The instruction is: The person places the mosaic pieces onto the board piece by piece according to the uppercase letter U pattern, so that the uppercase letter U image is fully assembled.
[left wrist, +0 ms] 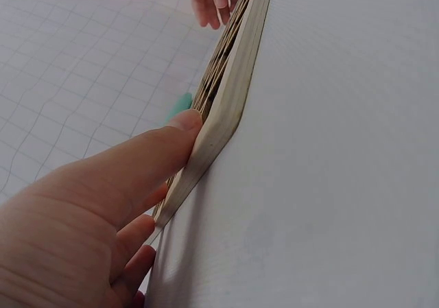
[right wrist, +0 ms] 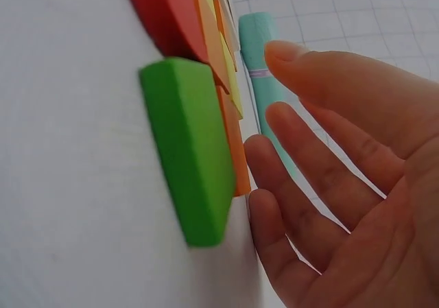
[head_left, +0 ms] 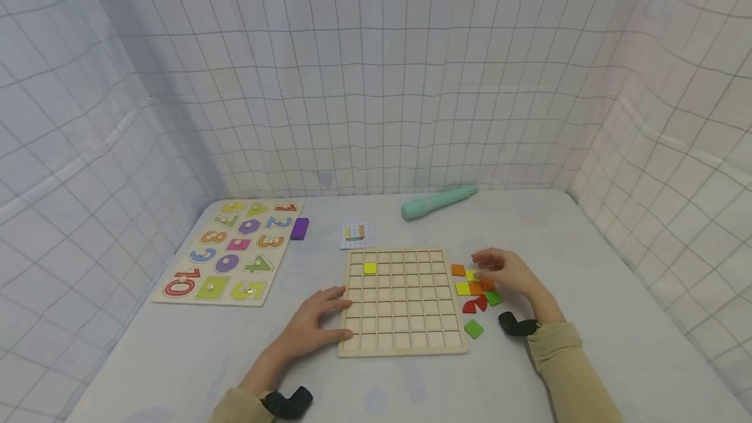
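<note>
A wooden grid board [head_left: 399, 305] lies flat on the table with one yellow square tile [head_left: 370, 268] in its upper left. My left hand [head_left: 314, 320] rests at the board's left side, the thumb and fingertips touching its rim. In the left wrist view the thumb lies along the board's edge [left wrist: 230, 92]. Over the loose tiles right of the board hovers my right hand [head_left: 510, 271], fingers relaxed and nothing between them. Beneath and beside it are orange, yellow and green tiles [head_left: 493, 297] and red curved pieces [head_left: 469, 307]. The right wrist view shows a green tile [right wrist: 188, 150] near the fingertips.
Behind the board lies a small pattern card [head_left: 356, 234]. A teal pen-shaped object [head_left: 439, 202] is at the back. To the left sits a number puzzle board [head_left: 235, 253] with a purple block [head_left: 299, 228] beside it. One green tile [head_left: 473, 329] lies apart, nearer the front.
</note>
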{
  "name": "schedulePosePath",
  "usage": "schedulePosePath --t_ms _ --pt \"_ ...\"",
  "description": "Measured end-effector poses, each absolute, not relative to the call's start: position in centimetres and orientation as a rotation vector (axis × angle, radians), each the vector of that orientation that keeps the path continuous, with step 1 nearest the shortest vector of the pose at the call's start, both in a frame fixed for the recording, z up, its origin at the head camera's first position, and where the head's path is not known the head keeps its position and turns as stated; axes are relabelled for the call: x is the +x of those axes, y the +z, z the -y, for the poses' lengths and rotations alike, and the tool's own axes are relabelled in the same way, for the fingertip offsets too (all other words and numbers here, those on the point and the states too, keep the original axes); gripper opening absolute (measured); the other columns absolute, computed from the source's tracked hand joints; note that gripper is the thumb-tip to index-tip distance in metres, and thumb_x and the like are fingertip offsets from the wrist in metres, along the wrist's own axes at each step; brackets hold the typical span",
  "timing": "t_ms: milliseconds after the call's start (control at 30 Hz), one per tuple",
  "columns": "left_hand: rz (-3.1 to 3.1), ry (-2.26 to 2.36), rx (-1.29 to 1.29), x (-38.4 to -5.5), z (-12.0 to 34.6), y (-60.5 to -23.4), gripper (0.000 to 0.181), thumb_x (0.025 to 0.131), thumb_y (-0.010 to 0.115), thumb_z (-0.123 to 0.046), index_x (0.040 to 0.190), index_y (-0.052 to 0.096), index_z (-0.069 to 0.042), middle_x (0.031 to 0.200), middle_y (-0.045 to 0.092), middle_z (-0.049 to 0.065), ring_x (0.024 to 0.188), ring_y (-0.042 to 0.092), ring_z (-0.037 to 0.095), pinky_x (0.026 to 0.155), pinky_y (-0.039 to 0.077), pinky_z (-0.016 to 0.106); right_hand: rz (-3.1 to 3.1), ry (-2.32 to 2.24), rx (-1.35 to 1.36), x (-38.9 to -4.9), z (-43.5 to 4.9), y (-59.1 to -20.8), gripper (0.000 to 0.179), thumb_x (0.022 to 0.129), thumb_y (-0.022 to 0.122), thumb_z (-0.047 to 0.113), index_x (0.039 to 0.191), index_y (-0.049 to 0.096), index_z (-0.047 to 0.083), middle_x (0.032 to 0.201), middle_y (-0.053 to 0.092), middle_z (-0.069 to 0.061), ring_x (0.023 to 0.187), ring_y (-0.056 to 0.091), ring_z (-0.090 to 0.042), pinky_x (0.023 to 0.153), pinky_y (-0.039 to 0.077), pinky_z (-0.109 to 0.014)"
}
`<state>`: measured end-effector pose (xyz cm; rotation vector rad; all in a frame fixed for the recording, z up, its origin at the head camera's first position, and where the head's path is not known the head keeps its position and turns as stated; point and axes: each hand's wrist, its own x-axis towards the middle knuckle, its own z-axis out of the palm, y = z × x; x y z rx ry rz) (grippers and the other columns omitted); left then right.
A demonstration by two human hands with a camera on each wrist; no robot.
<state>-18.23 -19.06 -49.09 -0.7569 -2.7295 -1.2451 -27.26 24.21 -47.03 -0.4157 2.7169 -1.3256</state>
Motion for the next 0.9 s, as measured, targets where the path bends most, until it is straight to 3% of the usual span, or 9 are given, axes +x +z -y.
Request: schedulePosePath --t_ms 433,900 --pt "2.73 -1.229 -0.762 -18.14 19.05 -48.94 0.053 0.074 0.077 -0.042 0.119 0.065 -0.017 0.141 0.045 0.009 0.133 0.035 0.033 0.114 0.019 0.049 -2.682 -1.335 -0.414 -27.27 -24.56 -47.64 0.04 0.081 0.074 0.023 0.116 0.063 0.007 0.115 0.063 -0.009 0.104 0.056 -0.026 0.092 0.047 -0.042" --pt "2.725 -1.248 -0.77 -18.09 18.98 -48.79 0.054 0.074 0.078 -0.039 0.119 0.065 -0.014 0.141 0.045 0.011 0.133 0.035 0.033 0.114 0.018 0.049 -2.682 -1.333 -0.406 -27.31 -24.48 -47.84 0.042 0.08 0.076 0.023 0.115 0.064 0.005 0.114 0.063 -0.011 0.104 0.056 -0.027 0.094 0.047 -0.045"
